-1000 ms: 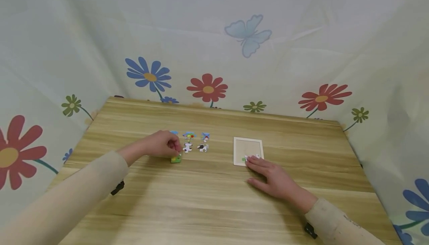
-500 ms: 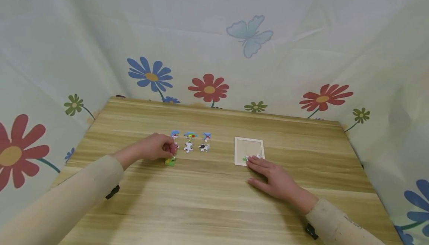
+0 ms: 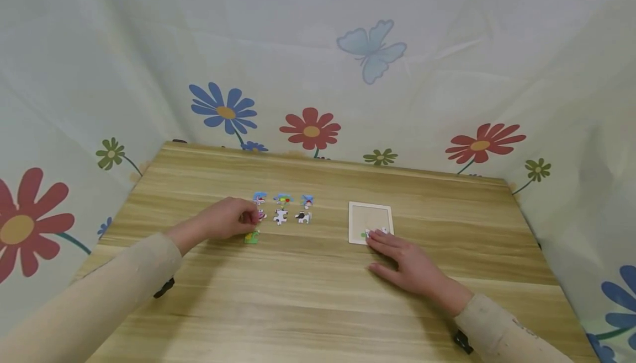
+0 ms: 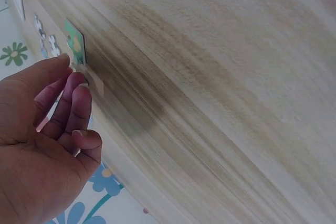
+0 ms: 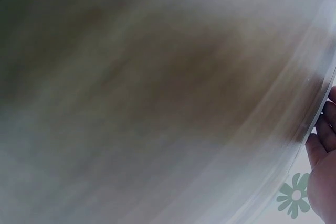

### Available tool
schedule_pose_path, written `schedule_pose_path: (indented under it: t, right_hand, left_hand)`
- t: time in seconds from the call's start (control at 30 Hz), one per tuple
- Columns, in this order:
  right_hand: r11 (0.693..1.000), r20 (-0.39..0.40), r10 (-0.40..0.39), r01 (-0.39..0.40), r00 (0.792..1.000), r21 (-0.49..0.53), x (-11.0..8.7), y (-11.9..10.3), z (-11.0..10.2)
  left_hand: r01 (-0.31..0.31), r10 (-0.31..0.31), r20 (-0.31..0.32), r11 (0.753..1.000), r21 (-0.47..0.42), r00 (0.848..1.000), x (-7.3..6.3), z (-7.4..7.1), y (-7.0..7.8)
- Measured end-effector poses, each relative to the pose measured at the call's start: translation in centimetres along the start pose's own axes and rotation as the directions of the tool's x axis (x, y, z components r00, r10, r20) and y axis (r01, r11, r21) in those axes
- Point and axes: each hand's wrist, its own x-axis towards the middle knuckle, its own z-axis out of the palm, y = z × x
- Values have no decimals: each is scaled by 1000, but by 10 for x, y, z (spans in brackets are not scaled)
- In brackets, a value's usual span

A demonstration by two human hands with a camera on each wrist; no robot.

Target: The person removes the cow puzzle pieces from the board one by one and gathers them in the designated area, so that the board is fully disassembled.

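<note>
My left hand (image 3: 223,220) is at the left column of loose jigsaw pieces, its fingers bent. Thumb and fingertips are by a green and yellow jigsaw piece (image 3: 252,237) and a partly hidden pink-marked piece (image 3: 261,215). In the left wrist view, the thumb tip comes close to the green piece (image 4: 76,43); whether the fingers pinch anything is unclear. Fairly straight fingers of my right hand (image 3: 409,266) rest on the lower right of a pale wooden puzzle tray (image 3: 351,222), partly covering white pieces (image 3: 370,233) in it. The right wrist view barely shows this hand (image 5: 323,166).
Three pieces form the top row: a blue one (image 3: 259,198), a blue-green one (image 3: 284,199) and a blue-red one (image 3: 307,201). Below lie a white piece (image 3: 280,217) and a black-and-white piece (image 3: 303,217). A flowered cloth (image 3: 318,65) surrounds the wooden table (image 3: 298,297).
My left hand moved slightly left, and the green piece shifted left with it; over the last half second both hardly moved. The right hand stayed on the tray.
</note>
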Motion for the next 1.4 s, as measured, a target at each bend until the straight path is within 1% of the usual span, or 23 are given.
schedule_pose_path:
  t: [0.2,0.27,0.43,0.6,0.73,0.97,1.2,1.4]
  right_hand:
    - [1000,21,19,-19,1000,6,0,0,-1]
    - [1000,28,27,-27,999,10,0,0,-2]
    - [1000,34,30,-30,999,6,0,-1,-3]
    - [1000,30,25,-25,999,11,0,-2,-3]
    - [1000,28,23,-23,999,6,0,-1,-2]
    - [1000,32,24,-24,999,6,-2,0,-1]
    - [1000,43,30,-30,999,6,-1,0,-1]
    - [999,51,34,-34,998,-2,0,-1,-3]
  left_hand:
    - [-14,17,-69,998,53,997,-3,4,-4]
    - [-4,10,-84,998,70,996,-6,5,-5]
    - [10,0,-85,994,108,996,-17,10,-3]
    - [-28,43,-108,990,137,993,-23,15,-4]
    - [-45,62,-115,988,147,991,-25,17,-6]
    - [-55,72,-109,987,148,991,-26,17,-8]
    - [-47,64,-110,988,150,992,-27,17,-6]
    - [-37,54,-114,989,145,992,-27,16,-9]
